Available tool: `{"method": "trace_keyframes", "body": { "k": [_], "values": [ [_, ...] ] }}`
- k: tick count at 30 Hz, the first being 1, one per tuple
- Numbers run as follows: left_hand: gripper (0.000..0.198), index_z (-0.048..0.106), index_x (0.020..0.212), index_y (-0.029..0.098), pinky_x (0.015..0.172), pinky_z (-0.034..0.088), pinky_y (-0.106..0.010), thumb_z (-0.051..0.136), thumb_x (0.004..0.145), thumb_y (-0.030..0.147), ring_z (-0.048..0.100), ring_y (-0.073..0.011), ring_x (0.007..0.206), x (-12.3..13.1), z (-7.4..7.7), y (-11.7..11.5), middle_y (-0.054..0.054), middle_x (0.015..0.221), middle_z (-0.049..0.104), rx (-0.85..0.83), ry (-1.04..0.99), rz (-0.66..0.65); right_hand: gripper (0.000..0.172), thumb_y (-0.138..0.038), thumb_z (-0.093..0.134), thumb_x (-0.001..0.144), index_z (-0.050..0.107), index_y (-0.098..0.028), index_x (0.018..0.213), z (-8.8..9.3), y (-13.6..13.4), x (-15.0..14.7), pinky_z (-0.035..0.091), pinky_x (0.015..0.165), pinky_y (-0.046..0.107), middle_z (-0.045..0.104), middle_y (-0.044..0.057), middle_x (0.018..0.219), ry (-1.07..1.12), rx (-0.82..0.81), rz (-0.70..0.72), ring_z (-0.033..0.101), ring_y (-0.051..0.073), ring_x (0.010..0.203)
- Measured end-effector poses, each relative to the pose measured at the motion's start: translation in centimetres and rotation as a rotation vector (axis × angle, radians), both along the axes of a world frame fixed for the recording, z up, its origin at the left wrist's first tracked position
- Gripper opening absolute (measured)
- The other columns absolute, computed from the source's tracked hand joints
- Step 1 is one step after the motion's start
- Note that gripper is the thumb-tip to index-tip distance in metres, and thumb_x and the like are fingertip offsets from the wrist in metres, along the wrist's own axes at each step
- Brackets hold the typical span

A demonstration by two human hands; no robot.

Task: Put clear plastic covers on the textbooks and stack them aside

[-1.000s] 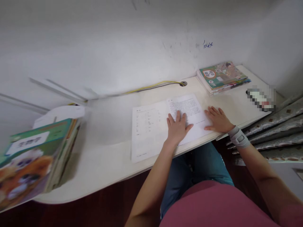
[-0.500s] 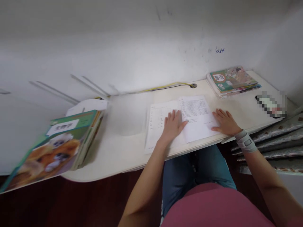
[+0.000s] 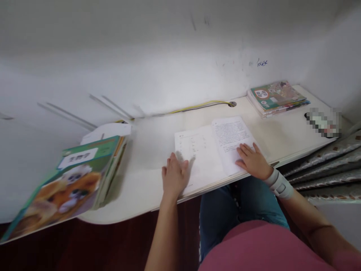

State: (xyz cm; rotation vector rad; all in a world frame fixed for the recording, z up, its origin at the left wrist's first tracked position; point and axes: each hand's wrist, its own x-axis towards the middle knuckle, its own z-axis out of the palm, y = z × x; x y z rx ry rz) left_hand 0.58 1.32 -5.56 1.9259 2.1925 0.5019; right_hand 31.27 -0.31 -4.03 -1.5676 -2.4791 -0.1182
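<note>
An open book (image 3: 208,162) with printed pages lies on the white desk (image 3: 143,150) in front of me. At the left edge of its left page is my left hand (image 3: 174,176), fingers loosely extended and holding nothing; whether it touches the paper I cannot tell. My right hand (image 3: 254,162), a pale band around its wrist, rests with spread fingers on the lower right part of the right page.
A stack of books (image 3: 73,180) with a green top cover stands at the left end of the desk. Another book stack (image 3: 278,98) lies at the back right, near a blurred-out phone (image 3: 321,126). A yellow cable (image 3: 197,106) runs along the wall into a hole.
My left hand has moved left from the middle of the book to its left edge. The right hand has slid left and towards me, further onto the right page.
</note>
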Motion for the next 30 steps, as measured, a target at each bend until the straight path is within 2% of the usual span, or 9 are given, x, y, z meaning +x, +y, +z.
{"method": "trace_keyframes", "body": {
  "k": [6, 17, 25, 30],
  "values": [
    [0.068, 0.018, 0.149, 0.008, 0.115, 0.015, -0.051, 0.015, 0.094, 0.049, 0.022, -0.0283, 0.142, -0.7, 0.1, -0.3, -0.017, 0.152, 0.027, 0.012, -0.123, 0.005, 0.054, -0.046, 0.036, 0.095, 0.048, -0.01, 0.133, -0.6, -0.1, -0.8, 0.024, 0.109, 0.056, 0.045, 0.019, 0.142, -0.008, -0.02, -0.085, 0.04, 0.029, 0.132],
    [0.07, 0.02, 0.147, 0.005, 0.114, 0.015, -0.052, 0.014, 0.094, 0.05, 0.022, -0.0302, 0.142, -0.1, 0.0, -0.3, -0.02, 0.15, 0.033, -0.026, -0.048, 0.036, 0.054, -0.041, 0.038, 0.094, 0.048, -0.004, 0.133, -0.1, -0.9, -1.3, 0.027, 0.107, 0.056, 0.045, 0.024, 0.14, -0.073, -0.009, -0.172, 0.043, 0.033, 0.129],
    [0.069, 0.025, 0.145, 0.002, 0.113, 0.017, -0.052, 0.015, 0.094, 0.048, 0.024, -0.0324, 0.141, 0.2, 0.4, -0.3, -0.022, 0.147, 0.036, -0.03, -0.019, 0.027, 0.057, -0.04, 0.036, 0.094, 0.047, -0.001, 0.133, -0.6, -0.7, -1.1, 0.025, 0.108, 0.056, 0.044, 0.026, 0.139, -0.058, 0.003, -0.187, 0.04, 0.035, 0.131],
    [0.065, 0.034, 0.142, 0.007, 0.111, 0.02, -0.056, 0.016, 0.094, 0.047, 0.028, -0.0349, 0.138, 0.3, 0.9, -0.4, -0.02, 0.145, 0.04, -0.019, 0.025, -0.026, 0.056, -0.042, 0.033, 0.095, 0.044, -0.007, 0.137, 0.1, -0.2, -1.4, 0.023, 0.11, 0.054, 0.039, 0.022, 0.144, -0.023, 0.005, -0.108, 0.034, 0.031, 0.136]
  ]
}}
